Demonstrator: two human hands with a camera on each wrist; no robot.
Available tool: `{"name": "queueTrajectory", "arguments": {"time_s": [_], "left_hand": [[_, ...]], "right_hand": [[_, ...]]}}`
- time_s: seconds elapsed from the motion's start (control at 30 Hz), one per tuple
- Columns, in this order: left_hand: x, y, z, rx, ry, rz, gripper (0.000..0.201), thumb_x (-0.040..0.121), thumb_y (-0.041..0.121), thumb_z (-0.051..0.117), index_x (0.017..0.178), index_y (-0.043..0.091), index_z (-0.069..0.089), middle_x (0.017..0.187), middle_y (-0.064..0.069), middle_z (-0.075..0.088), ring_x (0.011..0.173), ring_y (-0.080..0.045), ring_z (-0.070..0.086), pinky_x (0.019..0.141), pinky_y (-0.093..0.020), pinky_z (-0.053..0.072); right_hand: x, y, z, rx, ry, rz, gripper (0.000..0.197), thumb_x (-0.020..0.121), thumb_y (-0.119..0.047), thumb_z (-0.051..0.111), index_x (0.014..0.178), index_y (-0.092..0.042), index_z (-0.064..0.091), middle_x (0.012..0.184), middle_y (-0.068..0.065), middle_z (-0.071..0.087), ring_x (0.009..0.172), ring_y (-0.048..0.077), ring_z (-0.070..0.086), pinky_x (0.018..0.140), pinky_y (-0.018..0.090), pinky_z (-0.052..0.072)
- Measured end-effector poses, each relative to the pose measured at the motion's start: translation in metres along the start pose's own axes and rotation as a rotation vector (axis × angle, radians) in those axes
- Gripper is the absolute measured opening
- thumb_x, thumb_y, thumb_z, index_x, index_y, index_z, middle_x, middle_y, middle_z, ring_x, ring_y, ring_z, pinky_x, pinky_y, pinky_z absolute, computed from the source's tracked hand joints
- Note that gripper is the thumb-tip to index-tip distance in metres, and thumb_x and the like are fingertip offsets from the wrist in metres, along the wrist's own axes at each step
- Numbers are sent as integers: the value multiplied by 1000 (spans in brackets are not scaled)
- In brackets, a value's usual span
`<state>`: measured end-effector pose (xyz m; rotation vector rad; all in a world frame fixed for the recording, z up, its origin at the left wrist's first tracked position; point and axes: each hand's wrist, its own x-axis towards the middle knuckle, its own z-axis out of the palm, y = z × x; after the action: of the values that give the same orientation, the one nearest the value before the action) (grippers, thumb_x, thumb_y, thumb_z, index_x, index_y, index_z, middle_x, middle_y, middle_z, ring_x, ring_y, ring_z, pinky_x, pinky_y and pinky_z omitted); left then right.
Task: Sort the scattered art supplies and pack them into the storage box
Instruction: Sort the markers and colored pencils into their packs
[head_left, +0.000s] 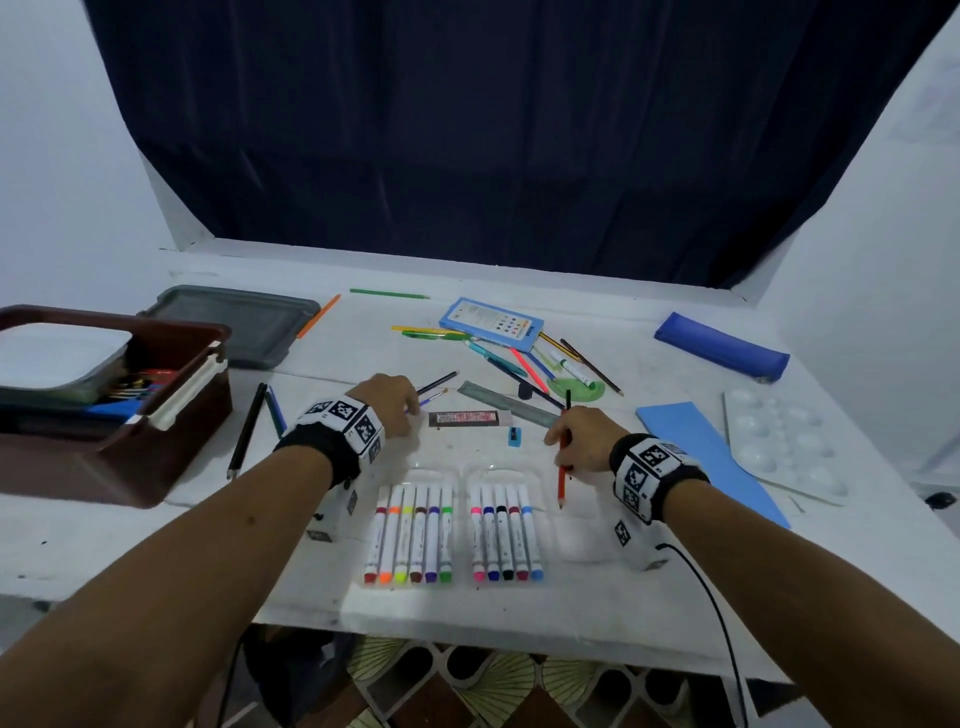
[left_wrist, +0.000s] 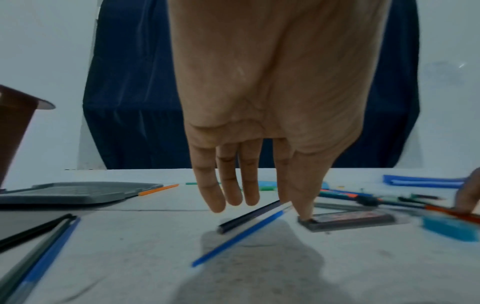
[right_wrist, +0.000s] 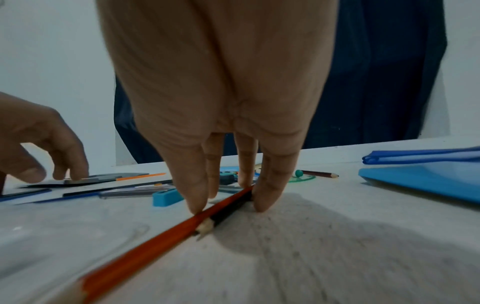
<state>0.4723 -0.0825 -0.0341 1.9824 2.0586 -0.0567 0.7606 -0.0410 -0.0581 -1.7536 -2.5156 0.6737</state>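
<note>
- A brown storage box sits at the table's left edge, cut off by the frame; a grey tray rests in its top and hides most of what lies inside, so only slivers of coloured items show under it.
- Behind the box a grey lid lies flat on the white table.
- Just right of the box lie a black pencil and a blue one, close together.
- The left hand reaches down with fingers straight and relaxed; in the left wrist view a fingertip presses the end of a small dark flat case, whose label is too blurred to read. A dark pencil and a blue pencil lie under the other fingers, whether touched I cannot tell.
- Two clear trays of markers lie near the front edge, between the wrists.
- A small blue sharpener lies between the hands.
- The right hand pinches a red pencil and a black pencil together, thumb on one side, fingers on the other; the head view hides most of the black one.
- Beyond the hands is a heap of pens, pencils, a grey ruler and a blue card box, overlapping and hard to separate.
- At right: a blue folder, a blue pencil pouch and a white palette.
</note>
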Motion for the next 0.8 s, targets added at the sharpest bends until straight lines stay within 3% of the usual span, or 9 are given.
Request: {"name": "queueTrajectory", "arguments": {"time_s": [0.1, 0.23, 0.33, 0.43, 0.53, 0.6, 0.7, 0.8], "left_hand": [[14, -24, 0, 36, -42, -63, 36, 80, 21, 73, 116, 19, 67, 121, -7, 64, 106, -26, 62, 85, -31, 52], [29, -42, 6, -13, -42, -62, 16, 77, 27, 78, 91, 21, 73, 100, -1, 70, 88, -19, 64, 70, -24, 48], [44, -41, -2, -63, -60, -29, 13, 76, 29, 80, 80, 20, 72, 88, -2, 70, 82, -19, 63, 68, -25, 48], [62, -32, -10, -71, -51, 28, 12, 79, 26, 75, 85, 15, 74, 88, -5, 70, 84, -23, 65, 70, -30, 53], [80, -20, -12, -40, -16, 109, 12, 85, 23, 67, 92, 15, 71, 85, -1, 63, 79, -19, 59, 65, -26, 45], [90, -11, -12, -41, -7, 153, 19, 83, 24, 69, 100, 18, 70, 93, 0, 63, 83, -16, 58, 69, -26, 45], [103, 4, -6, -43, -46, 225, 40, 78, 27, 76, 116, 21, 67, 111, 0, 66, 100, -19, 61, 85, -32, 52], [110, 13, 2, 28, -103, 235, 53, 75, 29, 80, 125, 21, 64, 114, -1, 67, 101, -19, 62, 82, -29, 50]], "right_hand": [[19, 0, -4, 16, 44, -20, 33, 80, -6, 75, 112, -13, 69, 106, -1, 58, 90, 12, 56, 75, 18, 44], [37, -7, -2, 65, 64, -99, 27, 80, -10, 76, 106, -14, 72, 103, 1, 61, 86, 13, 59, 67, 15, 43], [45, -10, -6, 108, 64, -151, 22, 82, -10, 73, 103, -17, 75, 99, -3, 64, 83, 11, 60, 74, 20, 47], [47, -5, -13, 141, 86, -179, 20, 85, -9, 67, 95, -24, 77, 102, -4, 68, 86, 10, 62, 80, 24, 50], [53, 9, -20, 130, 157, -123, 17, 89, -11, 64, 97, -19, 77, 106, -2, 70, 90, 8, 59, 85, 23, 47], [62, 21, -27, 112, 247, -26, 16, 90, -13, 62, 98, -16, 76, 109, 3, 69, 93, 13, 58, 85, 24, 45], [82, 36, -37, 91, 327, 159, 26, 90, -15, 62, 113, -6, 67, 117, 9, 62, 105, 26, 59, 87, 27, 46], [100, 43, -36, -17, 257, 296, 29, 90, -19, 59, 112, -1, 59, 116, 16, 61, 93, 30, 57, 77, 30, 47]]}}
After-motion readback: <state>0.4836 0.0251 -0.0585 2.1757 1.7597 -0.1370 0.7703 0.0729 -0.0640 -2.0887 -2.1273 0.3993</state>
